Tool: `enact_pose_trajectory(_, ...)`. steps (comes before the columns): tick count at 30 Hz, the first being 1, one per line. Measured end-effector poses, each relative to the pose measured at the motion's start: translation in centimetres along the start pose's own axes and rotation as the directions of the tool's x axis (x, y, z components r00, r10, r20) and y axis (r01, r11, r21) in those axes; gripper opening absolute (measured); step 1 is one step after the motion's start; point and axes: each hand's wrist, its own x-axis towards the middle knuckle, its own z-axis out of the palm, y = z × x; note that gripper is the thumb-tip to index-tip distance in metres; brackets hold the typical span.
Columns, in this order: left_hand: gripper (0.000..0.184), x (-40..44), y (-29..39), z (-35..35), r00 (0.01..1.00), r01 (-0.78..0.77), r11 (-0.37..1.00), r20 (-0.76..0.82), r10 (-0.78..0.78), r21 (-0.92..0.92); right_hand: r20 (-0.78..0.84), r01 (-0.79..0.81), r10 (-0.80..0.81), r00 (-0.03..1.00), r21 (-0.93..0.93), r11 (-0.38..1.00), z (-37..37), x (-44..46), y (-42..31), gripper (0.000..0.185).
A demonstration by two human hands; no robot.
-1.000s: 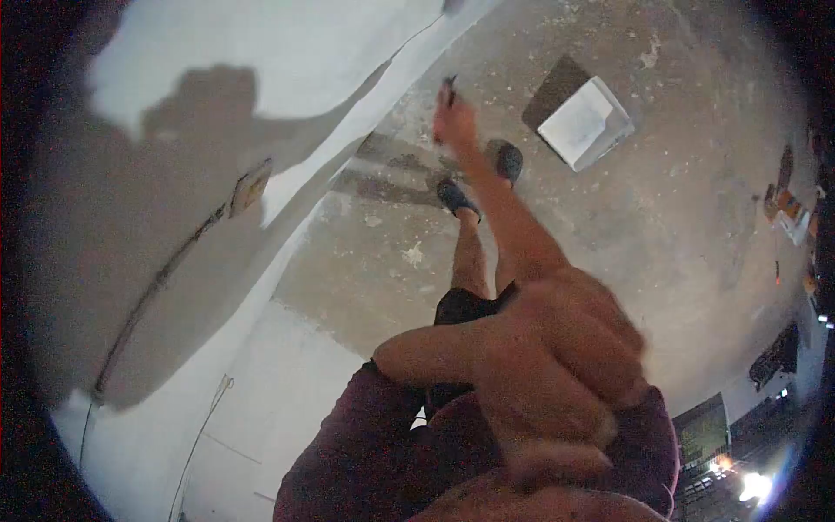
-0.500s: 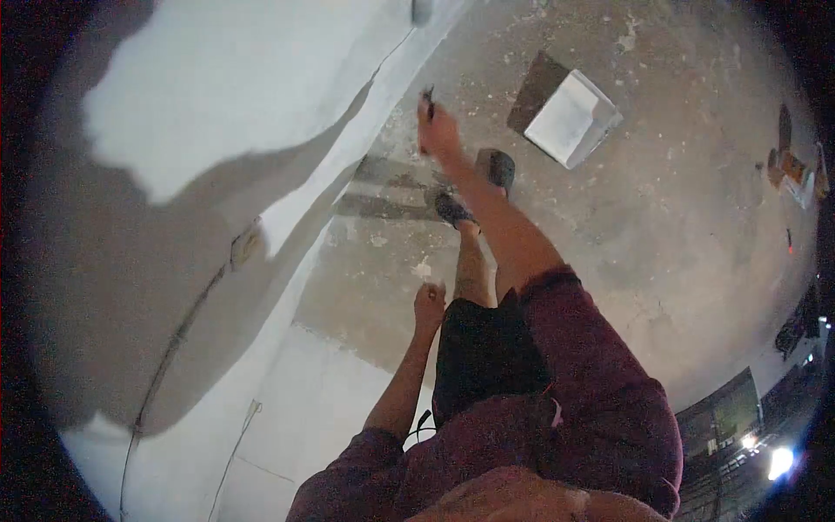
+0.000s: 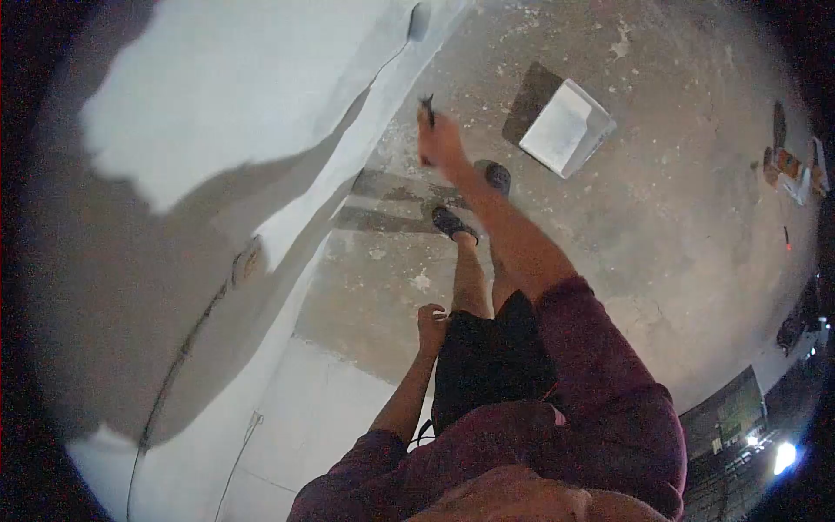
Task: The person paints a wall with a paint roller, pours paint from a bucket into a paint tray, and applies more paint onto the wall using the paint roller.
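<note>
My right hand (image 3: 442, 146) is stretched out ahead over the floor beside the wall base, closed around a small dark tool (image 3: 427, 110). The tool's narrow tip sticks up past my fingers and looks forked; its exact kind is too blurred to tell. Down by the leg of my black shorts (image 3: 487, 365) hangs my left hand (image 3: 430, 326), its fingers curled in. A small pale spot shows at those fingertips, too small to name.
A white rectangular bin (image 3: 565, 128) sits on the worn concrete floor (image 3: 609, 261), right of my feet. The wall (image 3: 217, 87), partly white, runs along my left with a cable (image 3: 178, 361) on it. Several small items (image 3: 791, 170) lie at the far right.
The view has shifted slightly, so floor and body sit a little lower. My right hand stays out front with the tool; the fingers of my left hand have moved slightly.
</note>
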Motion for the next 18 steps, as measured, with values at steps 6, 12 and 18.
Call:
enact_pose_trajectory(6, 0.022, 0.5, -0.4, 0.9, 0.981, -0.189, 0.953, 0.007, 0.193, 0.236, 0.098, 0.024, -0.023, 0.995, -0.006, 1.0, 1.1, -7.6, -1.4, 0.049)
enact_pose_trajectory(12, 0.02, 0.4, 2.5, 0.0, 1.0, 0.015, 0.999, 0.022, -0.016, 0.04, 0.196, -0.291, 0.236, 0.952, 0.326, 0.9, -2.7, 4.8, -3.6, 0.06)
enact_pose_trajectory(18, 0.021, 0.7, 1.8, 0.1, 1.0, 0.013, 0.991, 0.017, -0.015, 0.134, 0.065, -0.047, 0.057, 0.996, -0.146, 0.988, 0.3, -0.6, -2.6, 0.062)
